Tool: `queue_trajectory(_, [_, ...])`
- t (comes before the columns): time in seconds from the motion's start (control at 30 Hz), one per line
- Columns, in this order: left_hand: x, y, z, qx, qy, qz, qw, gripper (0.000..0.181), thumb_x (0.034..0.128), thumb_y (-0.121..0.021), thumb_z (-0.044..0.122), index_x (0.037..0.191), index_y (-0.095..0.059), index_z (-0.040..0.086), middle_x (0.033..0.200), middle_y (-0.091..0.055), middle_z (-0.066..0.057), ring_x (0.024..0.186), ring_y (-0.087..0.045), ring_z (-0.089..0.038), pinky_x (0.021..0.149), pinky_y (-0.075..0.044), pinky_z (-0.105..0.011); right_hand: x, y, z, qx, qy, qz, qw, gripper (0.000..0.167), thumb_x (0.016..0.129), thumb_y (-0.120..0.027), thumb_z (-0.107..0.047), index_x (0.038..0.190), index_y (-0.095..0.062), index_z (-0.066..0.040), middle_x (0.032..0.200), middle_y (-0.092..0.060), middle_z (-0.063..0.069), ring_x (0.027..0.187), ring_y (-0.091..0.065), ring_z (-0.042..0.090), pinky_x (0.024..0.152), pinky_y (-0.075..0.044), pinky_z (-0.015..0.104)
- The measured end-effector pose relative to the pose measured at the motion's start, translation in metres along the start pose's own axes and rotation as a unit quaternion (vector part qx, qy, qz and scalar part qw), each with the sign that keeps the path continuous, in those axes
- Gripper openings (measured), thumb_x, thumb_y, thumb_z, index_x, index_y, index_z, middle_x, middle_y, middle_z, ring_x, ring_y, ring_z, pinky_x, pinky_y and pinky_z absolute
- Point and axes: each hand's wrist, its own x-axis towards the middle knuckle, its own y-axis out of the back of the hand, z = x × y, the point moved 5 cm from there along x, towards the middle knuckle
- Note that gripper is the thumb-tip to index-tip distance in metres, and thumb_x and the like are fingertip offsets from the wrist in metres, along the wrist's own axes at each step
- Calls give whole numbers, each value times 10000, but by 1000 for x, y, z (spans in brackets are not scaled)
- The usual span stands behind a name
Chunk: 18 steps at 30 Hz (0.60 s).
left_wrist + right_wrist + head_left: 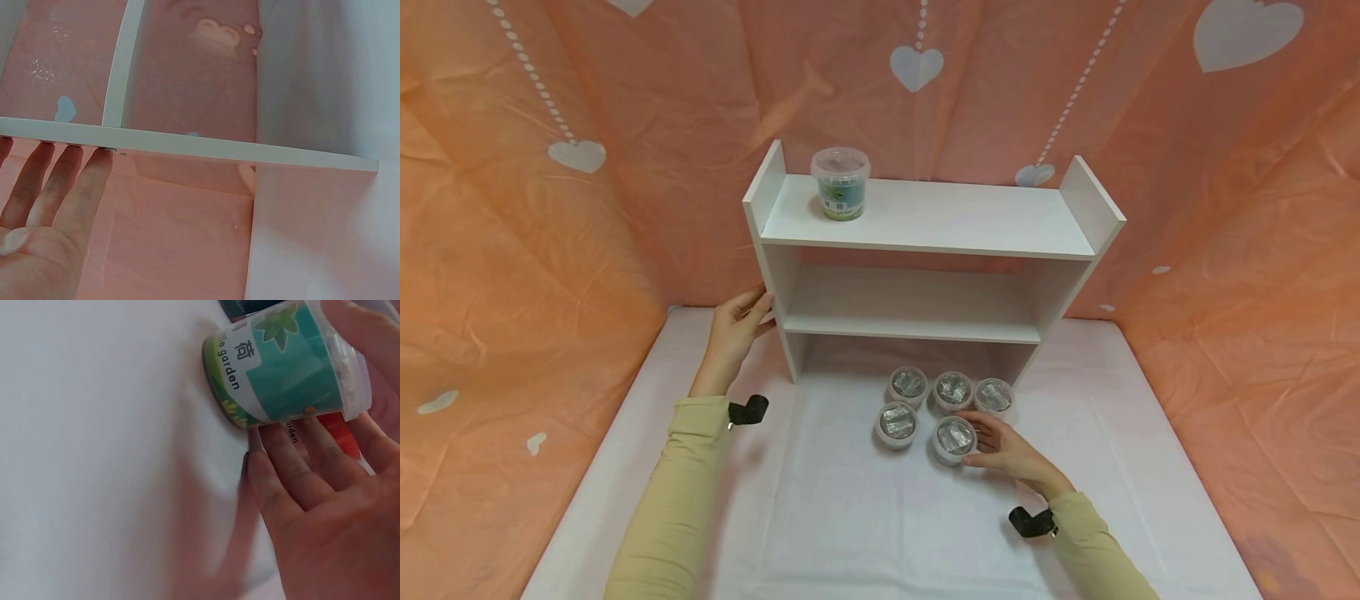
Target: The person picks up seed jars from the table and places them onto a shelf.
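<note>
Your right hand [1013, 457] has thumb and fingers curved round a cup [955, 437], in front of the shelf [962, 218]; whether its base touches the table [842, 517] is hard to tell. Four other cups [898, 421] stand near it. Your left hand [733, 335] grips nothing, its nearly straight fingers touching the shelf's left side. Up top, at the left end, stands a sixth cup [841, 185].
</note>
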Motion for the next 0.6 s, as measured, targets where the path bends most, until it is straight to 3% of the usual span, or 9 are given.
queue_trajectory(0.3, [0, -1, 0, -32, 73, 11, 10000, 538, 971, -568, 270, 1415, -437, -3, 1435, -429, -180, 1240, -490, -298, 971, -457, -463, -1, 1, 2, -34, 46, 98, 9999, 736, 802, -775, -57, 1426, -387, -17, 1422, -415, 188, 1305, -392, 323, 1027, -401, 300])
queue_trajectory(0.6, [0, 0, 0, -9, 35, 14, 10000, 527, 980, -556, 257, 1418, -429, -9, 1436, -428, -183, 1240, -489, -302, 965, -462, -455, -4, 3, -6, -70, 232, 152, 9996, 686, 811, -764, -55, 1395, -410, 14, 1379, -458, 207, 1215, -498, 165, 994, -439, 288])
